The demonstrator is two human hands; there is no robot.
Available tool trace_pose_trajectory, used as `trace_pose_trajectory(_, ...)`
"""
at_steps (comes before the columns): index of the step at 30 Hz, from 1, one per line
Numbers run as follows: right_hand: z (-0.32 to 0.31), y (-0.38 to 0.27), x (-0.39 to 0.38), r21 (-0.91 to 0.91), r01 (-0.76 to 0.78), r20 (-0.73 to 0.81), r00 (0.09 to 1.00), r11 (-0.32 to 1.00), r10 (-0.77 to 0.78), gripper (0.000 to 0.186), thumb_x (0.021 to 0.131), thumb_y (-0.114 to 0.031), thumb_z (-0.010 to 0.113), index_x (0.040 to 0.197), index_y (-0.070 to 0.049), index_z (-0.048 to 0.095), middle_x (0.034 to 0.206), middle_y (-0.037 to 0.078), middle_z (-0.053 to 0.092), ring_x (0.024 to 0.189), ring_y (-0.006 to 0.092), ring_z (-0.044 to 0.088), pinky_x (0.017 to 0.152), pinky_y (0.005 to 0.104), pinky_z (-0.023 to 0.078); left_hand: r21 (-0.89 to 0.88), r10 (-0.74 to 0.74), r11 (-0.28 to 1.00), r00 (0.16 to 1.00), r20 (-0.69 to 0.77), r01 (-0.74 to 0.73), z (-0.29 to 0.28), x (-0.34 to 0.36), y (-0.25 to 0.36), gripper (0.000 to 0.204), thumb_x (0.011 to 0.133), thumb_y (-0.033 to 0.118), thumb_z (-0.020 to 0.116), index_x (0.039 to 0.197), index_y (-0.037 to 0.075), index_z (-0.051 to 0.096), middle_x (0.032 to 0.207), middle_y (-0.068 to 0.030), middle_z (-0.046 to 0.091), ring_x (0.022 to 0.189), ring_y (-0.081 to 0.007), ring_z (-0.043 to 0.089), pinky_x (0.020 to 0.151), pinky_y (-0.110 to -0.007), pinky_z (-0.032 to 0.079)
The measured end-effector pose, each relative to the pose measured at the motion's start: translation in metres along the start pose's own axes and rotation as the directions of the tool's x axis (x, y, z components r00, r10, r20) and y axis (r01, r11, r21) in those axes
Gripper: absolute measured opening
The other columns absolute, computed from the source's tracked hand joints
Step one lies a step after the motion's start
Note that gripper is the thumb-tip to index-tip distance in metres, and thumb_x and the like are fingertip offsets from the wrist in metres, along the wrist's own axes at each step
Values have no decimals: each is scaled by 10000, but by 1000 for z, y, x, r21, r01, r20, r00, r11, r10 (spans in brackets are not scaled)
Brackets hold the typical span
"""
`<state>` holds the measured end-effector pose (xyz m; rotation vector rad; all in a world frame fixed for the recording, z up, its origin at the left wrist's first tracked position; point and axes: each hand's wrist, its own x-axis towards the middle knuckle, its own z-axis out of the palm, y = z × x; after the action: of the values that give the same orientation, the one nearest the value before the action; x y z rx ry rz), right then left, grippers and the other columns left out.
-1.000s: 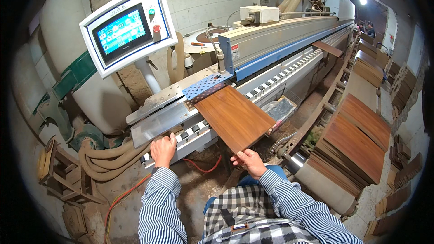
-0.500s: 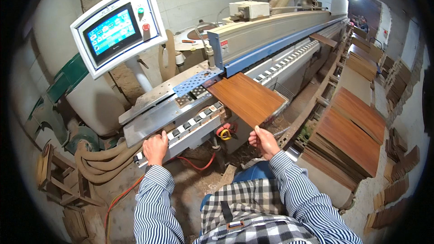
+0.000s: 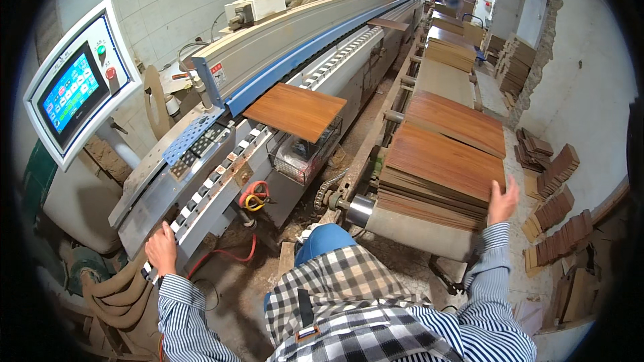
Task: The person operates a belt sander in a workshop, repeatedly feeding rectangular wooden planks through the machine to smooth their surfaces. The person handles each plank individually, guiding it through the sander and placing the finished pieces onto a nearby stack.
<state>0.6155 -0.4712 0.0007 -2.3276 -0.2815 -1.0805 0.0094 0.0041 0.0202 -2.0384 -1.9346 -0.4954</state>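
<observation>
My left hand [image 3: 161, 248] rests at the near end of the roller rail [image 3: 213, 181] on a long edge-banding machine [image 3: 295, 27], its fingers bent over the rail's edge. A brown wood-grain board [image 3: 296, 111] lies on the machine's rollers under the blue guard, its near corner sticking out, with no hand on it. To the right, my right hand [image 3: 502, 202] is at the right edge of a stack of similar boards [image 3: 446, 164], thumb and fingers apart. Whether it touches the top board, I cannot tell.
A control screen [image 3: 70, 90] stands at the left. Below the rail hang red and yellow-handled tools [image 3: 255, 198], near a wire basket [image 3: 295, 164]. A roller conveyor [image 3: 416, 231] carries more stacks into the distance. Small board bundles [image 3: 557, 167] line the right wall.
The view has swung right. My right hand has let go of the board on the machine and moved right to the stack. That board has moved farther along the machine. My left hand stays on the rail.
</observation>
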Motion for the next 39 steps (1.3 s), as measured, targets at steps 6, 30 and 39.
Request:
trace_pose_trajectory(6,-1,58,12,312,-900,806,420,304,417,509,816,-361,673,1144,10,553,1119,96,599,986,215,571,818,335,467,-31,1,1000,999,46,1,-11,-3,4,571,936,421,330,741,13,678,770,-244,627,738,-410,605,709,-497,453)
trace_pose_trajectory(30,-71,23,-78,452,-883,851,470,-130,-235,623,687,-121,579,1271,27,419,1212,180,532,1106,336,540,930,464,460,-30,-41,999,998,56,43,-3,0,1,528,903,431,394,704,44,692,703,-199,646,691,-352,634,752,-441,463)
trace_pose_trajectory(39,-22,-269,-152,-37,-994,808,32,-105,-589,473,752,-74,636,1186,31,483,1097,134,590,995,253,591,897,391,474,-67,-58,996,995,75,63,-9,-1,0,520,892,431,407,725,33,698,734,-193,654,726,-341,631,784,-426,449)
